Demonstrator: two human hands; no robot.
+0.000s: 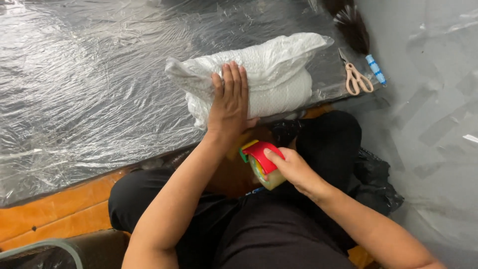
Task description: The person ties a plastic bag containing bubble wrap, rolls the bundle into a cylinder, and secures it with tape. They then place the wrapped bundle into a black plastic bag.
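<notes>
The left hand [230, 102] lies flat, fingers spread, on the white plastic-wrapped bundle [259, 74], pinning it at the near edge of the film-covered table [74, 99]. Just below the bundle, the right hand [294, 169] grips a red tape dispenser [262, 162]. Right of the bundle lie scissors [356, 77] and a brush [354, 27]

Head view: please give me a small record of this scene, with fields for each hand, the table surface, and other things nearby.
left hand: pressed flat on a white folded bundle
right hand: grips a tape dispenser, red with a clear tape roll, held above the lap
surface: table covered in clear plastic film
nearby: scissors with beige handles; dark brush with a blue handle
</notes>
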